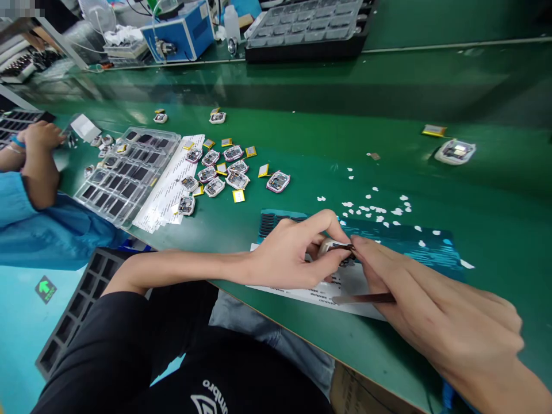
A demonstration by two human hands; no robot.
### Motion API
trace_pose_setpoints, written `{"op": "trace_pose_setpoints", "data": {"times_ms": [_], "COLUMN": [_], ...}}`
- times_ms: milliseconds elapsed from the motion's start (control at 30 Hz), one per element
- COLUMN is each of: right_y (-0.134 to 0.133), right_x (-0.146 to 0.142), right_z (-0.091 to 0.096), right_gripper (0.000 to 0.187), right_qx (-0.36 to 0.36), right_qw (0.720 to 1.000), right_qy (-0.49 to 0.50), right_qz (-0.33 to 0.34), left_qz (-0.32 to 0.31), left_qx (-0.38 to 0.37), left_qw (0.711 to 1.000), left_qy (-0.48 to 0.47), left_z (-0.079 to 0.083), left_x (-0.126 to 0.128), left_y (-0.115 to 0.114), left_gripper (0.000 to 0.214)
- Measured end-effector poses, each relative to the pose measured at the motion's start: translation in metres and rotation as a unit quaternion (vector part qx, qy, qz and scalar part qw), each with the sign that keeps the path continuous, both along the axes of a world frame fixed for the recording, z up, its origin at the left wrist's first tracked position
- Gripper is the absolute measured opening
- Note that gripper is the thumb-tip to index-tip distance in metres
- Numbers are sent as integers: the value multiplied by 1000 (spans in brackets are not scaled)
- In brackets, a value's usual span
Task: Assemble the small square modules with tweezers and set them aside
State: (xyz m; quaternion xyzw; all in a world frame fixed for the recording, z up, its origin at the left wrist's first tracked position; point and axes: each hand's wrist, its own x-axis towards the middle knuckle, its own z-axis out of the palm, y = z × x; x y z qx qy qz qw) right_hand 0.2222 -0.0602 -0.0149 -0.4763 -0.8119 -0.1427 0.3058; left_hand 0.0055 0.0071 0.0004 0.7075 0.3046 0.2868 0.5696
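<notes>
My left hand (293, 253) is closed around a small white watch-like case (330, 246) just above the green bench (328, 132), thumb and forefinger pinching it. My right hand (435, 310) meets it from the right, its fingertips pinched on a small dark piece at the case's edge. Dark tweezers (364, 298) lie under my right hand on a white label sheet (345, 287). A teal mat (401, 241) lies beneath both hands.
Several small cases and yellow cells (219, 172) lie scattered to the left, beside a clear compartment tray (125, 172). White paper scraps (375, 208) dot the bench. Another person's arm in a blue sleeve (38, 218) rests at far left. One more case (455, 152) sits far right.
</notes>
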Motion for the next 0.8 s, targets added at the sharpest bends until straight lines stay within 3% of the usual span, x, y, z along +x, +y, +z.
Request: {"op": "trace_pose_setpoints", "data": {"times_ms": [100,200,300,400,467,600,800], "right_y": [3,3,0,-1,1,8,8], "right_x": [-19,-31,-27,-20,-19,-22,-21], "right_z": [16,23,19,11,9,14,21], "right_gripper": [78,79,68,70,66,14,23], "right_qx": [52,57,41,28,2,-90,-179], "right_qw": [993,993,996,999,999,985,965], "right_qy": [-102,-99,-80,-30,37,150,193], "right_qz": [18,6,15,20,20,8,2], "left_qz": [30,60,70,45,28,15,-7], "left_qx": [71,115,109,63,40,53,67], "left_qw": [995,989,990,997,999,998,998], "left_qy": [55,71,46,13,-1,10,12], "left_z": [1,0,0,2,3,2,-1], "left_x": [0,0,0,0,0,0,-2], "left_y": [-5,-9,-8,-5,-4,-4,-5], "left_gripper": [13,12,10,14,14,12,10]}}
